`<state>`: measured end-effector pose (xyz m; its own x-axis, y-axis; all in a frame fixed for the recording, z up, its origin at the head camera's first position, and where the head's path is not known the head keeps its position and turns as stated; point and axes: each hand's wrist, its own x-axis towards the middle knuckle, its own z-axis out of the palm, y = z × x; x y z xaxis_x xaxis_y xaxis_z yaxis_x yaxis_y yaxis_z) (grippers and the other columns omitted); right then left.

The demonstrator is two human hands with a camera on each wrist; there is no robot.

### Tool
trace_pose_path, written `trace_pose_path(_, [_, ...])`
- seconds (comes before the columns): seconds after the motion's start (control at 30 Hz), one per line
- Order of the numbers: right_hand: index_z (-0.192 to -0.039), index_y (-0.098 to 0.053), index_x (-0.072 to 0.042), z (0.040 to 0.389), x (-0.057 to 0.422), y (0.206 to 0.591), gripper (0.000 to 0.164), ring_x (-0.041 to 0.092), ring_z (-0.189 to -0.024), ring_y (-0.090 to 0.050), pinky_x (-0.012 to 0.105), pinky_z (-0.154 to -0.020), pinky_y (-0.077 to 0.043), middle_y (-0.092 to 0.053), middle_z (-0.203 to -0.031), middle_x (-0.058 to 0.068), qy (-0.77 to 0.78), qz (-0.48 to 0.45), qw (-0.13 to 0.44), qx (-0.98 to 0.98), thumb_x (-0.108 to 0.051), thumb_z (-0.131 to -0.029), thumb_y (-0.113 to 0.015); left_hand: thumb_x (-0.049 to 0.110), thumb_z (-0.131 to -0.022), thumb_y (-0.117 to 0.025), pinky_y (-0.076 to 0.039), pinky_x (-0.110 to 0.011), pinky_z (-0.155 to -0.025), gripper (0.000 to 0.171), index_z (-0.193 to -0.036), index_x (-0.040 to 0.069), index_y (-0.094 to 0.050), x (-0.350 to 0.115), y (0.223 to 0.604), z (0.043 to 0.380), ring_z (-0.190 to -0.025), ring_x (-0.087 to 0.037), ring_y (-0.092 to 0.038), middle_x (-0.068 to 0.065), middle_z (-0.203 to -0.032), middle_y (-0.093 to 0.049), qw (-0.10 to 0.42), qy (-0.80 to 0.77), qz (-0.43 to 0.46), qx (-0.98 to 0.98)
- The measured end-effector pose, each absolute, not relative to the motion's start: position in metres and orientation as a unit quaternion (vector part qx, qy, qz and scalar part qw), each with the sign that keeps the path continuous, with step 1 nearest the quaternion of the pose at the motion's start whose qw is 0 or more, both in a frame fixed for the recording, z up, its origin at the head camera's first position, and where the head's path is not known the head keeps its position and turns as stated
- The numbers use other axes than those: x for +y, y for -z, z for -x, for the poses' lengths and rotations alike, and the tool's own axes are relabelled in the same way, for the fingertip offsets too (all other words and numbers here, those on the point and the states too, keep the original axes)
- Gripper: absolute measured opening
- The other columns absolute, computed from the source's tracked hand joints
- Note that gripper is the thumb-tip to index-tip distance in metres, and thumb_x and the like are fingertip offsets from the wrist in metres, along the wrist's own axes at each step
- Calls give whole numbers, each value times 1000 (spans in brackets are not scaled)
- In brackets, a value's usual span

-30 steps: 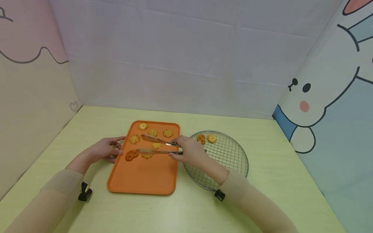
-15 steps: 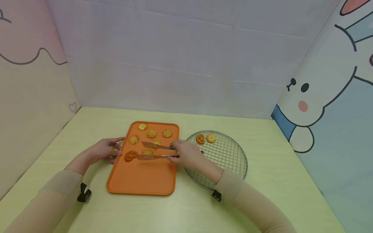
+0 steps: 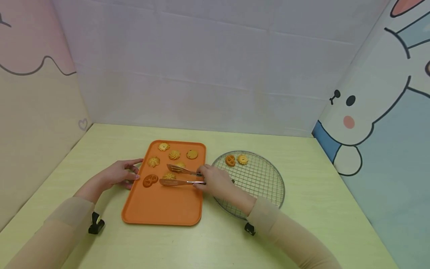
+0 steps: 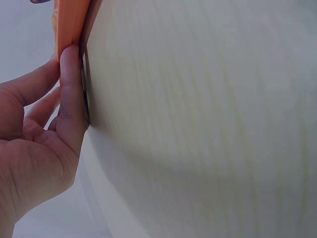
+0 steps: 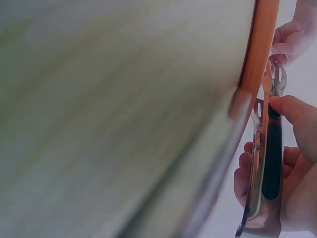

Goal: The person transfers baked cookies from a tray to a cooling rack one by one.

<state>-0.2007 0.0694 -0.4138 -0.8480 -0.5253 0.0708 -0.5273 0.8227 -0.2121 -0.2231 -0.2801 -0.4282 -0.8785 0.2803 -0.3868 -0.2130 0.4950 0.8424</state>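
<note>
In the head view, my right hand [image 3: 218,182] grips food tongs [image 3: 178,182] low over the orange tray [image 3: 161,209]. The tongs' two arms are apart, with a star-shaped cookie [image 3: 169,176] between their ends. Another cookie [image 3: 180,164] is partly covered by the far arm. The right wrist view shows the tongs' dark handle grip [image 5: 271,163] under the thumb. My left hand [image 3: 119,174] touches the tray's left edge; in the left wrist view its fingertips rest against the orange side wall [image 4: 71,25]. A brown pretzel cookie [image 3: 150,181] lies left of the tongs.
Several more cookies, such as a round one [image 3: 192,154] and a swirled one [image 3: 174,155], sit at the tray's far end. A round wire rack [image 3: 258,183] right of the tray holds a small pretzel [image 3: 230,160] and a ring-shaped cookie [image 3: 243,159]. My right forearm crosses the rack.
The tongs have moved slightly toward the tray's near end, and their tips have come a little closer together. The left hand stays at the tray's edge.
</note>
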Motion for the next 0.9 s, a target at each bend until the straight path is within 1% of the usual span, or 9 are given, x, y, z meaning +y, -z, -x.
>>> trace_pose_path(0.1, [-109, -62, -18, 199, 69, 415, 42, 7, -66, -49, 22, -47, -38, -58, -87, -8, -116, -272, -4, -955, -51, -84, -66, 8, -89, -63, -58, -35, -64, 76, -151, 5, -18, -280, 428, 223, -75, -16, -57, -16, -110, -43, 246, -504, -21, 828])
trace_pose_path(0.23, [-107, -62, -18, 197, 68, 416, 41, 6, -64, -48, 21, -46, -38, -57, -84, -9, -108, -280, 1, -954, -51, -84, -65, 7, -90, -63, -58, -35, -64, 76, -151, 5, -18, -280, 428, 223, -76, -16, -58, -16, -110, -43, 246, -507, -21, 826])
trace_pose_path(0.57, [-106, -63, -16, 192, 63, 416, 37, 7, -69, -52, 19, -46, -39, -60, -94, -5, -106, -303, 12, -947, -47, -86, -64, 7, -89, -63, -57, -34, -64, 76, -151, 5, -18, -279, 427, 222, -74, -16, -57, -16, -111, -43, 246, -504, -20, 828])
trace_pose_path(0.73, [-104, -63, -16, 191, 62, 416, 34, 7, -68, -53, 18, -47, -39, -61, -94, -5, -102, -314, 25, -944, -46, -87, -64, 7, -89, -63, -57, -34, -63, 76, -151, 5, -18, -280, 427, 222, -73, -16, -58, -16, -111, -44, 247, -504, -21, 827])
trace_pose_path(0.9, [-104, -63, -16, 191, 61, 417, 33, 7, -67, -52, 18, -47, -39, -60, -92, -5, -100, -318, 23, -943, -45, -88, -63, 7, -90, -62, -57, -35, -63, 75, -151, 5, -18, -280, 427, 222, -73, -16, -57, -16, -110, -43, 247, -505, -23, 827])
